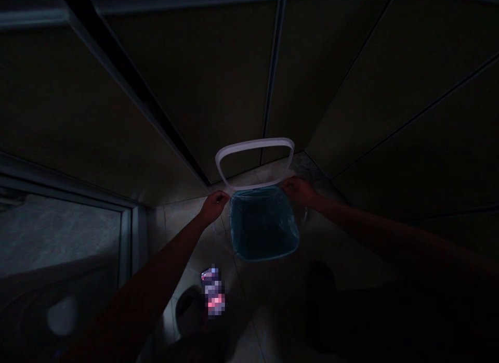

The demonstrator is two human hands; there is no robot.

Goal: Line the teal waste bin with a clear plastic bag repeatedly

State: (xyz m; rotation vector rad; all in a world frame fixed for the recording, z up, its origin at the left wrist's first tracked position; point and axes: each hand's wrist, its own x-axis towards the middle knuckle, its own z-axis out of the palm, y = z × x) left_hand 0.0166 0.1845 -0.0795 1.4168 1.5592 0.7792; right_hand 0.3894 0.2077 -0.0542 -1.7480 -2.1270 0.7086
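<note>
A small square waste bin lined with a blue-green plastic bag [263,225] stands on the tiled floor. A white plastic ring frame [254,151] stands raised at the bin's far edge, tilted up and open. My left hand [214,207] is curled at the bin's near-left corner, where the bag meets the rim. My right hand [299,191] grips the opposite corner by the ring's hinge side. The dim light hides the finger detail. The inside of the bag looks dark, and I cannot tell what it holds.
Dark panelled cabinet doors [187,77] rise behind the bin. A glass-fronted panel [58,238] stands at the left. A pixelated, unreadable patch [212,293] lies on the floor tiles [183,222] below my left arm, next to a dark rounded shape [187,303].
</note>
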